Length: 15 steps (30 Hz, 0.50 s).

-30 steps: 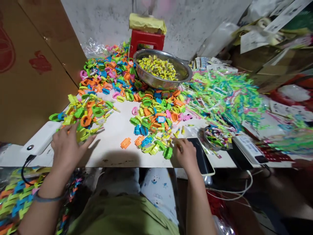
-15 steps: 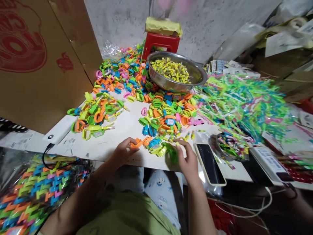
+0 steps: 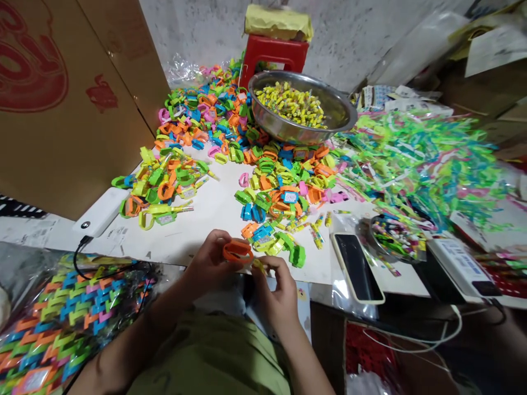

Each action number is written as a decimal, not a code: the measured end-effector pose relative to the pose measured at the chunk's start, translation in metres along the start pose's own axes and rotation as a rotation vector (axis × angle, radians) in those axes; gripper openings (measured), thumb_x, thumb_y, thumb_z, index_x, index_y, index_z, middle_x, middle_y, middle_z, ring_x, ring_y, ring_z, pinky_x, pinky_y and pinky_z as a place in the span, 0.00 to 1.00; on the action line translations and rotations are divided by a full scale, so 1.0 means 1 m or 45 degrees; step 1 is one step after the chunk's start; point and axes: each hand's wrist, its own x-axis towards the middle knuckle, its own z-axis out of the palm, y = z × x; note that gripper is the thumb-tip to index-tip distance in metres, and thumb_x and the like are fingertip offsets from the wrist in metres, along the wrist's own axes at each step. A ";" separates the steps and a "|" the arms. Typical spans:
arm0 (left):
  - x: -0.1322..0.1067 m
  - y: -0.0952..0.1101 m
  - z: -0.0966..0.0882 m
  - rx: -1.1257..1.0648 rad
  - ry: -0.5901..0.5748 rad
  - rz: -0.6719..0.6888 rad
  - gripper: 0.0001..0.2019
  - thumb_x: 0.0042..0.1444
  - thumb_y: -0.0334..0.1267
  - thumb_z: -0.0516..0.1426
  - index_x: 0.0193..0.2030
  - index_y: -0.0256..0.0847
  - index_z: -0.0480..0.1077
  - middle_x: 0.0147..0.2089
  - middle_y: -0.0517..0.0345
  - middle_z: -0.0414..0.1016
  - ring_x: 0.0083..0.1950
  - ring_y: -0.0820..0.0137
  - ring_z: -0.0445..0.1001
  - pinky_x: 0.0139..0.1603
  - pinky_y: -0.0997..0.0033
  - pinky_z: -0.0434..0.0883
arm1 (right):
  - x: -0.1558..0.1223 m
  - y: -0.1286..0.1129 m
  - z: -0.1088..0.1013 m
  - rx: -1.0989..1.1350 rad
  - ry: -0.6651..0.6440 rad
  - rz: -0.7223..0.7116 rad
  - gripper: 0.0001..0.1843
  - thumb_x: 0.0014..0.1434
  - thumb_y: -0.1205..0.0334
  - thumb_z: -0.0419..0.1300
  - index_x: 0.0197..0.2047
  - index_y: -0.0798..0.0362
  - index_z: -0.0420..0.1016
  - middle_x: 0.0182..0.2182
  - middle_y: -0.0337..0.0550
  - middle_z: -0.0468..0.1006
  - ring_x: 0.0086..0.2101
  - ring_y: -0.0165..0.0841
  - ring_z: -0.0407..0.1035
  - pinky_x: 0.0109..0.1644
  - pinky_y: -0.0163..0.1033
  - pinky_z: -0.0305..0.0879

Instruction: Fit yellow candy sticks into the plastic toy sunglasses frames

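My left hand is closed round an orange plastic ring-shaped piece, held just above the table's near edge. My right hand sits beside it with fingers pinched on a small yellow stick-like piece that touches the orange piece. Right behind the hands lies a loose heap of orange, green, blue and yellow plastic pieces. A green piece lies closest on the right.
A steel bowl of small yellow pieces stands at the back by a red stool. A phone, a small dish of coloured bits and a white power bank lie on the table. A bag of sorted pieces lies at lower left.
My left hand came from the left pile to the centre, picked up an orange piece and lifted it toward me. My right hand drew back from the heap to meet it.
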 end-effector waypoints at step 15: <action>-0.008 -0.007 0.002 0.287 0.142 -0.062 0.22 0.44 0.45 0.69 0.42 0.39 0.67 0.40 0.54 0.77 0.40 0.67 0.76 0.42 0.67 0.75 | 0.003 -0.011 0.005 -0.838 -0.117 -0.249 0.15 0.64 0.68 0.50 0.52 0.55 0.69 0.32 0.47 0.77 0.31 0.39 0.69 0.34 0.42 0.57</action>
